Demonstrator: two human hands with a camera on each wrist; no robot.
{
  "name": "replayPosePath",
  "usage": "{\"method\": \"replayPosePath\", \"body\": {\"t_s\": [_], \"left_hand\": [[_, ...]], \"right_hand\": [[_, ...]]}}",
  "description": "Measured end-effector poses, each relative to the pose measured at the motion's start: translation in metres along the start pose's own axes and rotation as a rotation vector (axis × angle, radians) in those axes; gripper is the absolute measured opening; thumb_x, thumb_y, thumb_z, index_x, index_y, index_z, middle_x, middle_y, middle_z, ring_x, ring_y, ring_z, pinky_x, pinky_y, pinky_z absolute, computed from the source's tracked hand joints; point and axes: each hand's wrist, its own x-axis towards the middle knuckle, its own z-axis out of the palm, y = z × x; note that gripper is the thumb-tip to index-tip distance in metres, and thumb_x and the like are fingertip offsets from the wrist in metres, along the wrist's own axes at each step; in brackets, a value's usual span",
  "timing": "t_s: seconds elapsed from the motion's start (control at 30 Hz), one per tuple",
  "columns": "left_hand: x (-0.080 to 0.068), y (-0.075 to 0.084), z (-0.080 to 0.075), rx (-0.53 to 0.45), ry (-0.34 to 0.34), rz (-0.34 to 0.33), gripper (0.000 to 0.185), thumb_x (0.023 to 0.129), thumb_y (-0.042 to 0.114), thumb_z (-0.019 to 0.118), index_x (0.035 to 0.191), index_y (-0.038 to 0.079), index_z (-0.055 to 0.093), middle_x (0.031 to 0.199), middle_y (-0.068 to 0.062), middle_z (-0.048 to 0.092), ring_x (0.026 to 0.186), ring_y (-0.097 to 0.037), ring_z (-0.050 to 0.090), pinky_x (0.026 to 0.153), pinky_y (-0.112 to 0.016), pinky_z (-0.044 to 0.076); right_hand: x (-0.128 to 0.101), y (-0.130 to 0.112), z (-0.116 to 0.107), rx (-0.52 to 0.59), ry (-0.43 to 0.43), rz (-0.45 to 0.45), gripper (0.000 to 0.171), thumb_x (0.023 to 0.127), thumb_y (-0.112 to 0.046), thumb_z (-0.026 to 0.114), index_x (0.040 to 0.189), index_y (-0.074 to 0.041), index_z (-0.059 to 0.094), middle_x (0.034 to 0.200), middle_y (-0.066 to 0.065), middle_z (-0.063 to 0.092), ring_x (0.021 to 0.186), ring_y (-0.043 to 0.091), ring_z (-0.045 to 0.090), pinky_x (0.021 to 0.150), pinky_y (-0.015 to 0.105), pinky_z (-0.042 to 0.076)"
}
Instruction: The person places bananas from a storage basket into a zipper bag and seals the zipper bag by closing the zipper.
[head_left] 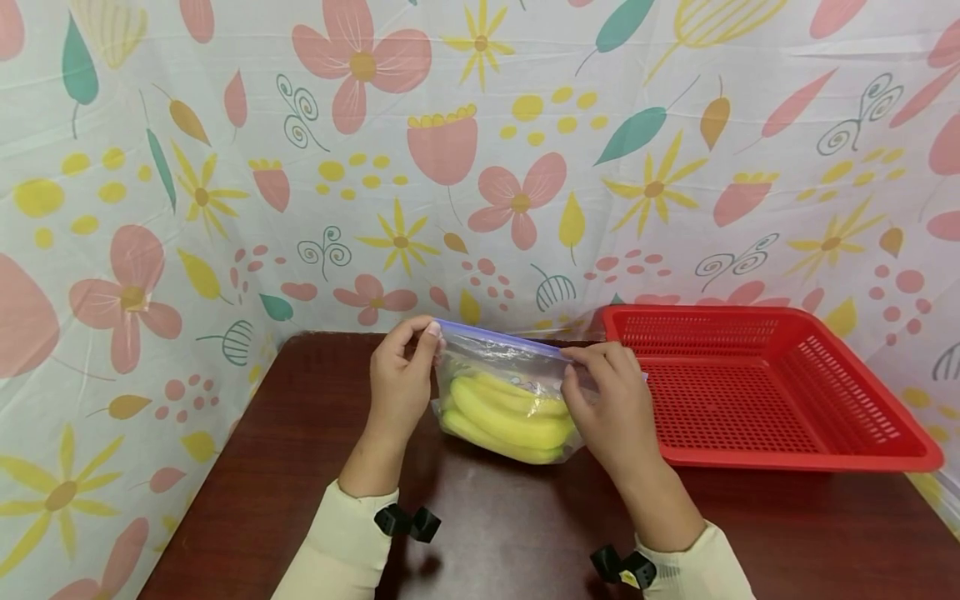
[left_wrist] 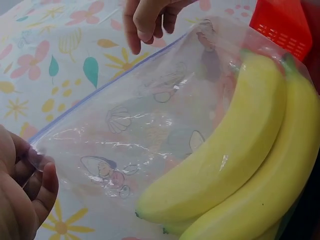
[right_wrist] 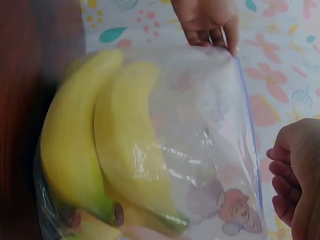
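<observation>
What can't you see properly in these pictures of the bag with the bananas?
- Head view: part of the zip bag is behind the right hand.
- Head view: how many bananas overlap; the count is unclear.
- Left wrist view: the left hand is cut off by the edge.
- Right wrist view: the banana stems are blurred.
- Head view: the red basket partly hides the table's far edge.
</observation>
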Motion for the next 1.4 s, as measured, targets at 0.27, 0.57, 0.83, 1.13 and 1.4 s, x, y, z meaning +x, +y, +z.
{"method": "replayPosePath", "body": {"t_s": [0.27, 0.57, 0.83, 1.13, 1.4], "left_hand": [[-0.002, 0.005, 0.001, 0.019, -0.072, 0.039, 0.017, 0.101, 0.017, 0.063, 0.099, 0.001, 0.07, 0.084, -0.016, 0.065, 0.07, -0.024, 0.061, 0.066, -0.022, 0.054], [-0.006, 0.014, 0.0, 0.084, -0.169, 0.09, 0.015, 0.101, 0.018, 0.063, 0.1, 0.006, 0.072, 0.089, -0.01, 0.067, 0.069, -0.022, 0.059, 0.061, -0.023, 0.049], [-0.009, 0.024, -0.001, 0.111, -0.332, 0.222, 0.011, 0.1, 0.011, 0.062, 0.096, 0.011, 0.072, 0.087, -0.003, 0.067, 0.07, -0.012, 0.053, 0.059, -0.026, 0.046], [-0.015, 0.039, -0.002, 0.193, -0.471, 0.275, 0.011, 0.1, 0.016, 0.063, 0.099, 0.012, 0.074, 0.092, 0.004, 0.069, 0.087, -0.009, 0.061, 0.079, -0.027, 0.052], [-0.021, 0.051, 0.0, 0.228, -0.555, 0.303, 0.008, 0.096, 0.013, 0.067, 0.094, 0.014, 0.075, 0.089, 0.006, 0.069, 0.084, -0.006, 0.061, 0.074, -0.028, 0.054]], "right_hand": [[-0.003, -0.009, 0.001, 0.036, -0.113, 0.102, 0.035, 0.091, -0.008, 0.069, 0.126, -0.012, 0.067, 0.075, -0.002, 0.07, 0.061, 0.007, 0.059, 0.055, 0.017, 0.048], [-0.004, -0.011, 0.003, 0.102, -0.264, 0.2, 0.043, 0.099, -0.013, 0.061, 0.141, -0.017, 0.056, 0.08, -0.006, 0.074, 0.049, 0.002, 0.039, 0.047, 0.023, 0.038], [-0.002, -0.009, 0.002, 0.141, -0.281, 0.197, 0.038, 0.102, -0.012, 0.055, 0.139, -0.019, 0.058, 0.076, -0.009, 0.069, 0.048, 0.002, 0.038, 0.046, 0.023, 0.037], [-0.002, -0.01, 0.004, 0.126, -0.331, 0.256, 0.034, 0.098, -0.006, 0.049, 0.126, -0.02, 0.063, 0.069, -0.005, 0.055, 0.05, 0.006, 0.04, 0.049, 0.025, 0.038], [-0.002, -0.01, 0.003, 0.223, -0.291, 0.284, 0.018, 0.105, -0.011, 0.043, 0.106, -0.018, 0.06, 0.081, -0.006, 0.064, 0.063, 0.009, 0.055, 0.057, 0.026, 0.047]]}}
